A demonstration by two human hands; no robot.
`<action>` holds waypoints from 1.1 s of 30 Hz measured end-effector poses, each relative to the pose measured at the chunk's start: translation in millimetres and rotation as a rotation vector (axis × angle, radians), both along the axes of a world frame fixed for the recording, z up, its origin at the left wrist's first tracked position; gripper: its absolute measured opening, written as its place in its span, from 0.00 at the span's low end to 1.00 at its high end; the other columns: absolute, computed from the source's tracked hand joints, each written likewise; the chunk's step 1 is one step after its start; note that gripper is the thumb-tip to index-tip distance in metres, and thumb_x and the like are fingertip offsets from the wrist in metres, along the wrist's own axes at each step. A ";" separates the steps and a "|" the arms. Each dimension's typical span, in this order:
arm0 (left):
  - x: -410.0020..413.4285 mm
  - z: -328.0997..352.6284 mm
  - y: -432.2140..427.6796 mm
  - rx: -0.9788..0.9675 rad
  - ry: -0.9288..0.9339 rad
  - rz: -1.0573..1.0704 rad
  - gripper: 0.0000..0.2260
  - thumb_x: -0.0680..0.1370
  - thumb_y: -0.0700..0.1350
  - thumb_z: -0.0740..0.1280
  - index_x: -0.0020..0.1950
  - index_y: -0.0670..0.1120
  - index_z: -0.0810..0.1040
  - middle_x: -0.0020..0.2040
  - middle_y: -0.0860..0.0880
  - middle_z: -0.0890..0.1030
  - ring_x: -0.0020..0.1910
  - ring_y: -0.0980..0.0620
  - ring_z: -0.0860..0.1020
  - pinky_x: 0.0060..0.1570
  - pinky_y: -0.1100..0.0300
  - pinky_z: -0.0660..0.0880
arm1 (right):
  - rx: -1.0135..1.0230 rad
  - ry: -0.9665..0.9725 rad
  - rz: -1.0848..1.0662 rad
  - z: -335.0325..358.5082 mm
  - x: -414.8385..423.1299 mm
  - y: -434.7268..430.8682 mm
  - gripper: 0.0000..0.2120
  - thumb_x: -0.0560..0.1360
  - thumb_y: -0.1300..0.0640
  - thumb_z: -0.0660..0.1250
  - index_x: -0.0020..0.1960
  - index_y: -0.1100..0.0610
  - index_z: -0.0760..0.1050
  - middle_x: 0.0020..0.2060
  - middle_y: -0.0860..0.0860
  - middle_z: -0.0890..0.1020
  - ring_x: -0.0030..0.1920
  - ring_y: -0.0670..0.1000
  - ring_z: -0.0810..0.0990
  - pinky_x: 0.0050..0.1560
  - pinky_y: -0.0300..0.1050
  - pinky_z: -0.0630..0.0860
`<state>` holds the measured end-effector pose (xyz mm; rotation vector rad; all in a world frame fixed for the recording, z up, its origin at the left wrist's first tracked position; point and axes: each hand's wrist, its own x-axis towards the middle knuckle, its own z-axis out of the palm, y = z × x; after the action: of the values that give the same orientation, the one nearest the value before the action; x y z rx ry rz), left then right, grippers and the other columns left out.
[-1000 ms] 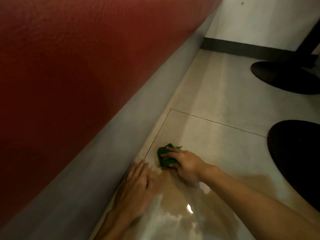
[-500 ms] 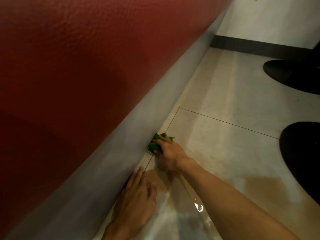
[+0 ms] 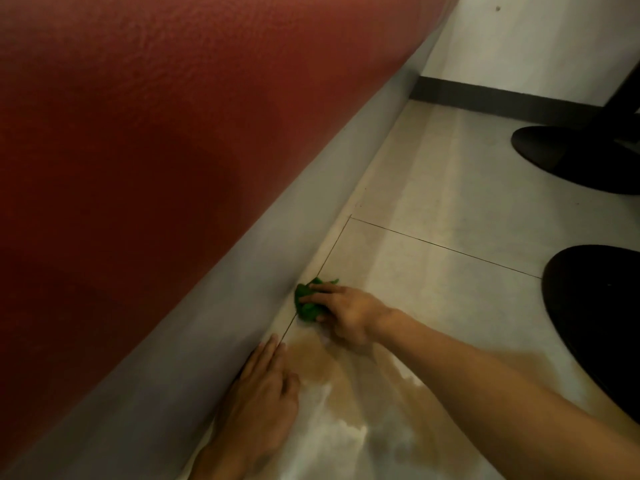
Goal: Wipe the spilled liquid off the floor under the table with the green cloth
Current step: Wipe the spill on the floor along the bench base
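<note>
A bunched green cloth (image 3: 307,305) lies on the pale tiled floor beside the grey base of a red bench. My right hand (image 3: 346,311) covers it, fingers over the top and thumb curled under its near side, pressing it down. A brownish spill (image 3: 322,363) spreads on the tile just nearer to me, partly under my right forearm. My left hand (image 3: 263,400) lies flat on the floor against the grey base, fingers straight, at the spill's left edge.
The red bench seat (image 3: 156,140) and its grey base (image 3: 194,327) wall off the whole left side. Two black round table feet stand on the right, one near (image 3: 595,327) and one farther (image 3: 578,157). A white wall with dark skirting (image 3: 502,98) closes the far end.
My right hand slid the cloth left from the open tile to the bench base, then slightly back toward me. The left hand stayed planted on the floor.
</note>
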<state>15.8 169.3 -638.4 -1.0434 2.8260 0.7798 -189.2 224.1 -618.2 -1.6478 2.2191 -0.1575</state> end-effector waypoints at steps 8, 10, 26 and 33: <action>-0.3 -6.2 1.5 0.015 -0.001 0.012 0.25 0.82 0.54 0.48 0.78 0.51 0.50 0.78 0.59 0.45 0.75 0.62 0.43 0.72 0.64 0.38 | -0.024 -0.014 -0.148 0.0 -7.8 66.0 0.20 0.79 0.53 0.61 0.71 0.47 0.67 0.73 0.49 0.65 0.71 0.53 0.66 0.70 0.45 0.63; -1.0 -6.8 2.0 0.000 -0.008 0.004 0.25 0.82 0.55 0.47 0.79 0.51 0.50 0.78 0.59 0.45 0.75 0.62 0.42 0.72 0.64 0.38 | -0.057 -0.021 -0.122 -1.7 0.5 85.9 0.20 0.79 0.54 0.61 0.71 0.46 0.68 0.73 0.47 0.65 0.71 0.51 0.65 0.71 0.42 0.62; -24.8 -2.4 4.2 -0.119 0.061 -0.044 0.28 0.80 0.58 0.45 0.79 0.50 0.49 0.79 0.55 0.49 0.77 0.55 0.46 0.70 0.64 0.40 | -0.368 0.006 -0.908 -0.2 -35.9 132.9 0.17 0.79 0.62 0.61 0.67 0.58 0.71 0.63 0.56 0.75 0.60 0.57 0.74 0.62 0.49 0.70; -26.4 -16.1 0.5 -0.151 0.020 -0.076 0.38 0.72 0.63 0.35 0.78 0.48 0.53 0.79 0.53 0.49 0.77 0.54 0.47 0.72 0.61 0.41 | -0.186 0.073 -0.935 -25.7 0.6 88.1 0.28 0.76 0.61 0.63 0.75 0.56 0.61 0.74 0.60 0.61 0.75 0.59 0.57 0.75 0.52 0.54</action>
<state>-10.6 169.8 -654.5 -0.9434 2.9611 0.5819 -188.6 312.2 -643.9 -0.5557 2.9191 -0.5547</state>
